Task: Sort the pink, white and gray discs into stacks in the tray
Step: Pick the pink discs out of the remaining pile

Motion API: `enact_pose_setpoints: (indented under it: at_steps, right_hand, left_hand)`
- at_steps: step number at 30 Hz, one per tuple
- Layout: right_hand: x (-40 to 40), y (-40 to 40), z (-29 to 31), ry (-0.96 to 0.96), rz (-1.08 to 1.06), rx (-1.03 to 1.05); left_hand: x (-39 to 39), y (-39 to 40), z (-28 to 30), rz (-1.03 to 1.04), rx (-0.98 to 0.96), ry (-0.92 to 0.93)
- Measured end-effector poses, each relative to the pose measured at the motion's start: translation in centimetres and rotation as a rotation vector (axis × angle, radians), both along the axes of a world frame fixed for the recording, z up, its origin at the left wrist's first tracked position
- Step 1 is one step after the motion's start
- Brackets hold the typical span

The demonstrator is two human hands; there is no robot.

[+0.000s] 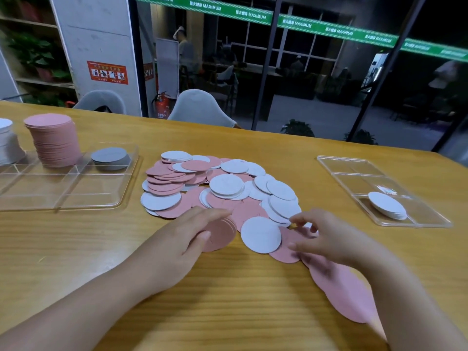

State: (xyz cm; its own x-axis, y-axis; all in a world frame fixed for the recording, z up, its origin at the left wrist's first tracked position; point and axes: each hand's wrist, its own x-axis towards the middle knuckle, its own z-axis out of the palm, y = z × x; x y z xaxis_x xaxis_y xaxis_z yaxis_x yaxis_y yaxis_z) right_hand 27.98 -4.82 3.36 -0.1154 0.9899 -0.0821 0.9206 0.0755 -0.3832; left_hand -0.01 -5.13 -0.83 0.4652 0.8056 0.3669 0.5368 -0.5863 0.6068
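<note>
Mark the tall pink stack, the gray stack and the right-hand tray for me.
Tall pink stack point(54, 143): head view, on its side, halfway up.
Gray stack point(109, 154): head view, on the top disc.
Right-hand tray point(347, 171): head view, on a bare far compartment.

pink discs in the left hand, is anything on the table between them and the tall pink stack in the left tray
Nothing visible blocks it. The left hand holds the pink discs at the pile's near edge; bare table lies toward the left tray, and the pink stack stands in a far compartment, reachable over the low rim.
</note>
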Motion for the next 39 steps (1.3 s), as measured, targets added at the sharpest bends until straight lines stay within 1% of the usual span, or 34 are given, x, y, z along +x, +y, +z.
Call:
enact_pose_setpoints:
  at_steps: [4, 8, 11, 14, 18, 20, 21, 23, 25, 27, 29, 31, 33, 34, 36, 38, 39]
  right_hand:
    - [0.9, -0.9, -0.1, -0.068, -0.036, -0.08]
    - [0.8, -1.0, -0.3, -0.046, -0.06, -0.122]
    - [0.7, -1.2, -0.1, -0.027, -0.079, -0.138]
    - [0.8, -1.1, 0.1, -0.011, -0.081, -0.135]
    - [1.3, -0.9, -0.4, 0.022, -0.129, -0.119]
    - [1.7, -0.9, -0.6, 0.045, -0.158, -0.075]
    - [1.8, -0.9, -0.6, 0.058, -0.162, -0.035]
    - [1.9, -0.9, -0.4, 0.089, -0.156, 0.038]
    - [1.9, -0.7, -0.1, 0.144, -0.132, 0.108]
    - [2.2, -0.6, 0.4, 0.242, -0.111, 0.199]
    - [2.3, -0.8, 0.8, 0.362, -0.097, 0.303]
    - [2.1, -1.1, 1.0, 0.525, -0.075, 0.353]
    - [1.4, -1.5, 1.1, 0.665, -0.02, 0.336]
    - [0.9, -1.7, 1.2, 0.701, 0.013, 0.313]
    - [0.1, -1.8, 1.0, 0.735, 0.065, 0.267]
    - [-0.6, -1.8, 0.6, 0.758, 0.075, 0.242]
    - [-0.9, -1.7, 0.4, 0.767, 0.076, 0.229]
  left_hand:
    - [0.3, -0.1, -0.2, -0.011, -0.02, 0.04]
    - [0.5, -0.2, -0.1, 0.018, -0.03, 0.005]
    - [1.2, -0.3, 0.5, 0.062, -0.079, -0.089]
    - [2.9, -0.5, 1.5, 0.106, -0.157, -0.242]
    - [6.8, -0.3, 2.5, 0.117, -0.174, -0.368]
    - [8.4, -0.4, 2.4, 0.135, -0.204, -0.432]
    - [8.7, -0.5, 2.1, 0.143, -0.216, -0.452]
    - [8.7, -0.6, 1.2, 0.137, -0.205, -0.419]
    - [8.0, -0.5, 0.6, 0.108, -0.176, -0.354]
    - [7.5, -0.4, 0.7, 0.109, -0.188, -0.347]
    - [7.3, -0.3, 0.9, 0.128, -0.208, -0.37]
    - [7.4, -0.3, 0.8, 0.143, -0.221, -0.374]
    - [7.5, -0.4, 0.7, 0.153, -0.239, -0.382]
    - [7.6, -0.5, 0.7, 0.143, -0.248, -0.394]
    - [7.7, -0.7, 0.8, 0.11, -0.278, -0.446]
    - [7.9, -0.7, 0.9, 0.067, -0.318, -0.528]
    - [8.0, -0.9, 0.8, 0.04, -0.324, -0.538]
